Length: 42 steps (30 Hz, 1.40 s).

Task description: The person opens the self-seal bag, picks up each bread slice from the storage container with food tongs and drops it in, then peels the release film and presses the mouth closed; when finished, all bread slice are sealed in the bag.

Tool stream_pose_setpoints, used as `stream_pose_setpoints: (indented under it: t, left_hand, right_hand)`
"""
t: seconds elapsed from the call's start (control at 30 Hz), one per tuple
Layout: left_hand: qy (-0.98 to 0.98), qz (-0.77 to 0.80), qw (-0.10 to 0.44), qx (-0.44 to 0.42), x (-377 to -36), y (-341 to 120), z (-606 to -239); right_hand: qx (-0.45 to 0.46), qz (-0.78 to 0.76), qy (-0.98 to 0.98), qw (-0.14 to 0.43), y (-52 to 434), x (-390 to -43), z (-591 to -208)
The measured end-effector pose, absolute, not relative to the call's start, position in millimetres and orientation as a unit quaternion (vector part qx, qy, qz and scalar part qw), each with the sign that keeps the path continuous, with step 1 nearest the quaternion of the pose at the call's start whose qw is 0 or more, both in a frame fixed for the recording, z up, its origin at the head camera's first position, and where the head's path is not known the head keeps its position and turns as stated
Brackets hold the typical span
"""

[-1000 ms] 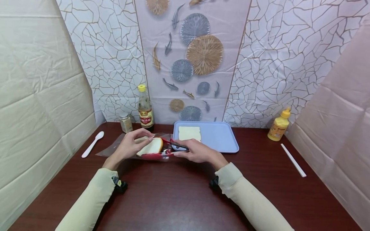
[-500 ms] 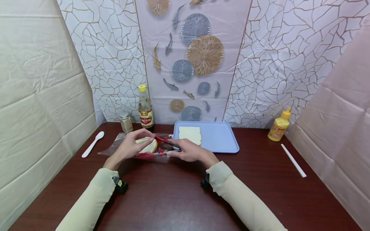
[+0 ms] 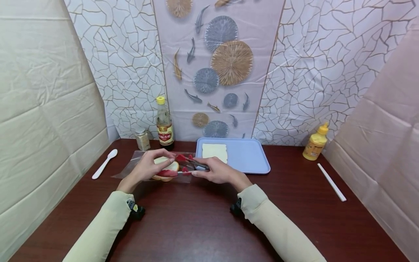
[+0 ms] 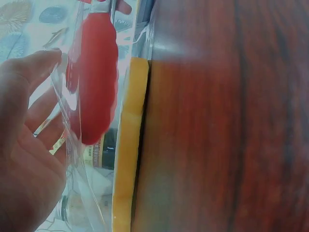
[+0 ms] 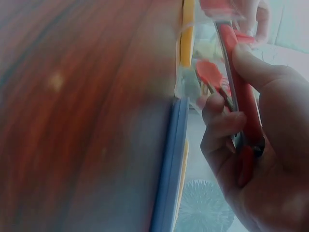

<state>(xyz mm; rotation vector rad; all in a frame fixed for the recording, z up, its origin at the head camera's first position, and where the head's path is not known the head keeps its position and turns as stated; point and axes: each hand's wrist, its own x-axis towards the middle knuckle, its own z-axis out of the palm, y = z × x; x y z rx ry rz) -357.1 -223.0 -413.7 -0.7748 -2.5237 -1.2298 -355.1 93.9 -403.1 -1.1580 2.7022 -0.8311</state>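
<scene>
Dark wooden table (image 3: 203,218), patterned backdrop behind. Left hand (image 3: 148,168) pinches the mouth of the clear bag (image 3: 131,166) to hold it open; fingers curled on the film, seen close in the left wrist view (image 4: 29,145). Right hand (image 3: 217,171) is clamped round the red tongs (image 3: 188,163), whose tips are inside the bag at the bread slice (image 3: 167,168). Whether the tips have closed on the slice I cannot tell: film and fingers hide it.

Step, as I read it: pulling a slice out of the bag with the tongs. Blue tray (image 3: 248,154) sits just beyond the right hand, one slice (image 3: 214,151) already on it.

Next move likely needs:
- a firm but light squeeze, bread crushes easily
- left hand keeping the bag mouth wide
- a straight pull toward the tray side, clear of the film
</scene>
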Motion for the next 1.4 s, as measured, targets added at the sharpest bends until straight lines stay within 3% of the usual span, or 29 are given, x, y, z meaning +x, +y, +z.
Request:
stream_pose_setpoints:
  t: [0.33,0.8,1.4]
  left_hand:
    - [-0.864,-0.416,0.116,-0.26,-356,-222,-413]
    - [-0.873,-0.402,0.117,-0.251,-358,-226,-414]
    - [-0.875,-0.396,0.1,-0.26,-359,-224,-416]
  right_hand:
    - [-0.35,-0.286,0.891,0.031,126,-343,-400]
    - [-0.285,-0.28,0.916,-0.04,201,-328,-395]
    - [-0.2,-0.222,0.951,-0.072,206,-326,-399]
